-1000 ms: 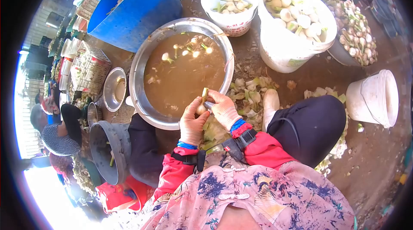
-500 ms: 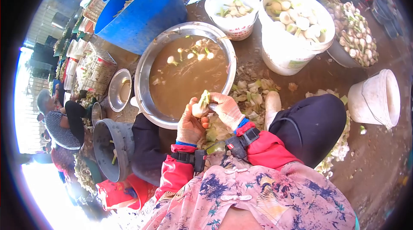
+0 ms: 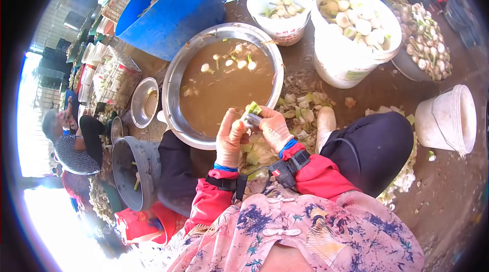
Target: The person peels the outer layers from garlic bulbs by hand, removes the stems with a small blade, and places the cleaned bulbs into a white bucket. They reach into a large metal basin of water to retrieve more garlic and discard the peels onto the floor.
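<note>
Both hands meet just below the rim of a metal basin [image 3: 175, 124] of brown water, in which several white bulbs [image 3: 252, 65] float. My left hand [image 3: 229, 142] is closed round a bulb, mostly hidden by the fingers, with its green stem [image 3: 251, 110] sticking up. In my right hand [image 3: 275, 128] is a small metal tool [image 3: 253, 118], probably a knife, pressed against the stem. Peeled leaves [image 3: 260, 155] lie beneath the hands.
White buckets of bulbs [image 3: 336, 63] [image 3: 289, 35] stand beyond the basin, beside a blue tub [image 3: 178, 12]. A heap of unpeeled bulbs [image 3: 428, 43] and a white bucket [image 3: 438, 121] are at right. A grey bucket [image 3: 147, 170] and a seated person [image 3: 76, 150] are at left.
My left hand has turned, and the bulb that showed between its fingers is now mostly covered. The metal tool shows more clearly. The whole view has shifted slightly.
</note>
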A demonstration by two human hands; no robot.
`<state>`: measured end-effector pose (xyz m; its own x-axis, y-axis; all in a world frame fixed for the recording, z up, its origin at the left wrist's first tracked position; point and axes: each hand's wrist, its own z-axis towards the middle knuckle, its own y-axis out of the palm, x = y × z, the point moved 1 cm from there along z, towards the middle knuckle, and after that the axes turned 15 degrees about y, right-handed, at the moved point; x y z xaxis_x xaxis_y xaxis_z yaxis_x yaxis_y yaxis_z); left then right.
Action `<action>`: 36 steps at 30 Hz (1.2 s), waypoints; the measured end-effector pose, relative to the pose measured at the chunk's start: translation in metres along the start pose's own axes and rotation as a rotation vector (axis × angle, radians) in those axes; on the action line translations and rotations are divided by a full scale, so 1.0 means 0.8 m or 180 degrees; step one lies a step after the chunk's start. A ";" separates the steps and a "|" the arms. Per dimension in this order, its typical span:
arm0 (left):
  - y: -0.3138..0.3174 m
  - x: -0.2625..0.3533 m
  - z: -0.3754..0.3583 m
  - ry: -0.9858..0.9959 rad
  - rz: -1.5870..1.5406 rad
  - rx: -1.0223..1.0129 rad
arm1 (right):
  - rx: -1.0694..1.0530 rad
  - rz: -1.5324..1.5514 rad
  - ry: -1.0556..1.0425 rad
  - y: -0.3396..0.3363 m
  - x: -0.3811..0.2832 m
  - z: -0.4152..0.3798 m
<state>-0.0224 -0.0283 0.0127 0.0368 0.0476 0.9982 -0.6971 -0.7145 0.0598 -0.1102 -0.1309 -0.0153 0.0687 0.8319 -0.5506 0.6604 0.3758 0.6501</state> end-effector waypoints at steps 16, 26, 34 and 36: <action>-0.023 -0.010 0.005 0.0070 -0.0176 -0.0271 | -0.0629 0.0041 0.0634 -0.015 0.006 0.021; -0.025 -0.022 0.014 -0.0755 -0.1526 0.0110 | -0.0152 -0.0497 0.0404 0.007 0.005 0.014; -0.035 -0.004 0.023 -0.0492 -0.2436 -0.0470 | -0.0828 0.0838 0.0125 0.018 -0.003 -0.001; -0.038 0.003 0.021 -0.0519 -0.2490 -0.0918 | -0.0541 0.0765 0.0158 0.015 -0.014 -0.004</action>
<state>0.0111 -0.0183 0.0137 0.6716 0.3369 0.6599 -0.5822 -0.3108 0.7513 -0.1055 -0.1345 -0.0002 0.1684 0.9227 -0.3469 0.4947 0.2252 0.8394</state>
